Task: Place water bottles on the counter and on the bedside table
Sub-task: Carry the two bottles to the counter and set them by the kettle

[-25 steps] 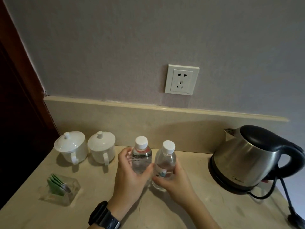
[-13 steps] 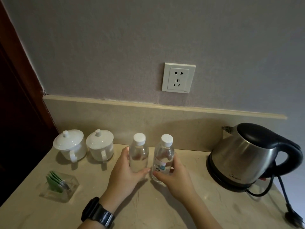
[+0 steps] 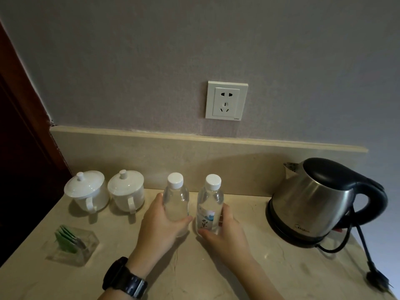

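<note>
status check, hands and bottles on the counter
Left hand on left bottle, right hand on right bottle. Both upright on counter. Nothing in the way.

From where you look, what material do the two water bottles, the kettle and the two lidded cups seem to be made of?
Left bottle and right bottle: likely clear plastic, see-through, with white caps. Kettle: brushed steel-looking body with soft reflections; black lid and handle, probably plastic. Lidded cups: glossy white, probably ceramic.
</note>
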### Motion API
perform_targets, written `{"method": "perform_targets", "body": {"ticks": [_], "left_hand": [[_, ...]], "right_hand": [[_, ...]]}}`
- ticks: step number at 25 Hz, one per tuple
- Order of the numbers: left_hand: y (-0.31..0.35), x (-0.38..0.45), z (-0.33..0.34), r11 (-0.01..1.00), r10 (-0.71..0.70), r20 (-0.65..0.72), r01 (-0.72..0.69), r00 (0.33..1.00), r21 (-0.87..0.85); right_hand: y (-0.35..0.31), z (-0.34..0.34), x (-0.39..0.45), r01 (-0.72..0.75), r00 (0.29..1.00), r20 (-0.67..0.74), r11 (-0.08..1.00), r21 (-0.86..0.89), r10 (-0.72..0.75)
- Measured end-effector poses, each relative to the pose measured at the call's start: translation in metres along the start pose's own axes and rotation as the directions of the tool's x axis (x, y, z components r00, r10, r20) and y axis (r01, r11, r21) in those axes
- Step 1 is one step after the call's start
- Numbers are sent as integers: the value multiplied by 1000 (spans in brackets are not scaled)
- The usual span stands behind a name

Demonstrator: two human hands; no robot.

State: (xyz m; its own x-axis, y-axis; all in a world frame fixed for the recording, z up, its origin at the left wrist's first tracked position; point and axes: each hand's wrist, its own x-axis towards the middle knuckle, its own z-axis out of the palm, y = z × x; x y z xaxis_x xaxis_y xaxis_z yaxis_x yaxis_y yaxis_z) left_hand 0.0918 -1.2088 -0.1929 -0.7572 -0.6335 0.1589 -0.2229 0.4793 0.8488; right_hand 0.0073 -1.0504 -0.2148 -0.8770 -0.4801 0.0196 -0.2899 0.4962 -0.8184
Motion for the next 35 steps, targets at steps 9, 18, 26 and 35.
{"method": "perform_targets", "body": {"ticks": [9, 18, 26, 35], "left_hand": [[-5, 8, 4, 996, 3, 42, -6, 999, 89], [-1, 53, -9, 999, -15, 335, 25, 942, -26], [-3, 81, -3, 993, -3, 464, 60, 886, -106], [-15, 67, 15, 985, 34, 358, 29, 933, -170]], "right_hand": [[3, -4, 12, -22, 1000, 9, 998, -50, 22], [0, -18, 36, -45, 997, 65, 999, -15, 46], [-4, -23, 53, -2, 998, 58, 1000, 11, 1], [8, -10, 53, 46, 999, -4, 999, 29, -46]]}}
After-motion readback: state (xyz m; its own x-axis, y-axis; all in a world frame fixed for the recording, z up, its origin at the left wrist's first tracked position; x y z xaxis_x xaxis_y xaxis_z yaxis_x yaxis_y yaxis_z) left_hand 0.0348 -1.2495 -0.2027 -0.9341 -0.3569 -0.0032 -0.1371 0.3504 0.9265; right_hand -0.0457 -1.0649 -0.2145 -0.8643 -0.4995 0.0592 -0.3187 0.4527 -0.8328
